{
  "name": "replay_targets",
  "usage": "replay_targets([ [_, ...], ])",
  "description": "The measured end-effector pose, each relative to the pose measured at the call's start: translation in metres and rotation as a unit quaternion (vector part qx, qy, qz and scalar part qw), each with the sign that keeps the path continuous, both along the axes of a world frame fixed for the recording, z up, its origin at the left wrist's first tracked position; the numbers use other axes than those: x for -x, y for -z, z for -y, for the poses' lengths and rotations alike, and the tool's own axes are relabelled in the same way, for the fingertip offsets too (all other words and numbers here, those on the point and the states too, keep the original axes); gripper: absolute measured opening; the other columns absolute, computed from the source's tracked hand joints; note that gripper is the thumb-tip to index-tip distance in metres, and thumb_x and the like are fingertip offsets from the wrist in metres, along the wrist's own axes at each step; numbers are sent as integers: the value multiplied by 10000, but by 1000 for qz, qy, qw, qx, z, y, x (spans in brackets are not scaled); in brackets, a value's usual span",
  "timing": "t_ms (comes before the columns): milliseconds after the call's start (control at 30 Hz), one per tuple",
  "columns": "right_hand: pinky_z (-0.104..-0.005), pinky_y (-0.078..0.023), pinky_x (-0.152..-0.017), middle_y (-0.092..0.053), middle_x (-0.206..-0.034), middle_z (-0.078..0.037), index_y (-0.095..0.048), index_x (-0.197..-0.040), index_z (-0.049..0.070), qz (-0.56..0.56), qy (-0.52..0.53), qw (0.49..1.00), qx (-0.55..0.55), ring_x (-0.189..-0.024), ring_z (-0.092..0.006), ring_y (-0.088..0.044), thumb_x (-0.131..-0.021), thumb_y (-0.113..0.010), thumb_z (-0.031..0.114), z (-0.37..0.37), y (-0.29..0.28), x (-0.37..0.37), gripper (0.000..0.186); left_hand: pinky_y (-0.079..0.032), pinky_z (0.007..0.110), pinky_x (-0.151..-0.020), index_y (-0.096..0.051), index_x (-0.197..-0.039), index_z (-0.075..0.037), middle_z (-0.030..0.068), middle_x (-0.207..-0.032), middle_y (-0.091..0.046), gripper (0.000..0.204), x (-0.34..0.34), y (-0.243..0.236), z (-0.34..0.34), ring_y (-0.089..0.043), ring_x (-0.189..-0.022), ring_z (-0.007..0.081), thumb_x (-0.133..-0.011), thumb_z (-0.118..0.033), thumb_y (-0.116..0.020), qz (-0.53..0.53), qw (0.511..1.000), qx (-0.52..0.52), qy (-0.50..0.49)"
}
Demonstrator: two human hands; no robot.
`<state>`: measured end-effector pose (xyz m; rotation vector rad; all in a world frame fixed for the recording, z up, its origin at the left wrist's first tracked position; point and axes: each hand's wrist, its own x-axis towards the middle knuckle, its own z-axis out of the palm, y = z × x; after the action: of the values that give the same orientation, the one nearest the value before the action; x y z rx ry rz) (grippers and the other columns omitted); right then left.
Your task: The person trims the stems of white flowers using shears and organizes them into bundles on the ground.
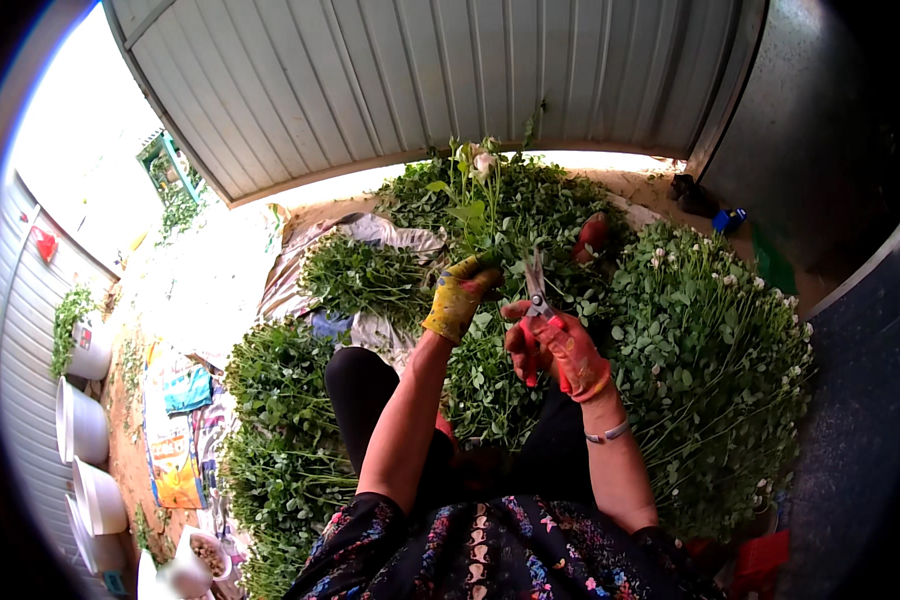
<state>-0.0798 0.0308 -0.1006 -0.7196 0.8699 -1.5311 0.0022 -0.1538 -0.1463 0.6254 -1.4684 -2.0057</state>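
Observation:
My left hand (459, 293), in a yellow glove, is closed around a leafy flower stem (477, 200) and holds it upright, its pale bud at the top. My right hand (555, 350), in a red-orange glove, grips a pair of scissors (537, 288) whose blades point up just right of the stem, close to my left hand. Both forearms rise from my lap over black trousers and a patterned dress.
Heaps of cut green stems with small white buds surround me: a big pile (710, 350) at right, another (280, 420) at left, one (365, 275) on a grey sheet (370, 232) ahead. White buckets (80, 425) line the left wall. A corrugated metal wall (420, 70) stands behind.

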Motion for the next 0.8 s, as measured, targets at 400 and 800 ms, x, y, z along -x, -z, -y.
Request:
replay_targets([
  [400,-318,-506,-503,-608,-830,-120,-438,-1227,-18,137,-75,987,24,-617,-196,-605,-931,-502,320,21,8,-15,453,-446,158,-543,-583,-1035,-12,-6,-854,-611,151,-8,-1,-6,-546,-673,28,-918,-83,-519,-155,962,-115,194],
  [800,-311,-501,-550,-623,-834,-118,-491,-1168,-20,198,-109,973,-55,-617,-168,-603,-935,-501,278,17,33,-5,378,-451,190,-603,-593,-981,-30,-16,-881,-609,142,-4,28,-15,-526,-718,38,-846,9,-576,-24,995,46,89],
])
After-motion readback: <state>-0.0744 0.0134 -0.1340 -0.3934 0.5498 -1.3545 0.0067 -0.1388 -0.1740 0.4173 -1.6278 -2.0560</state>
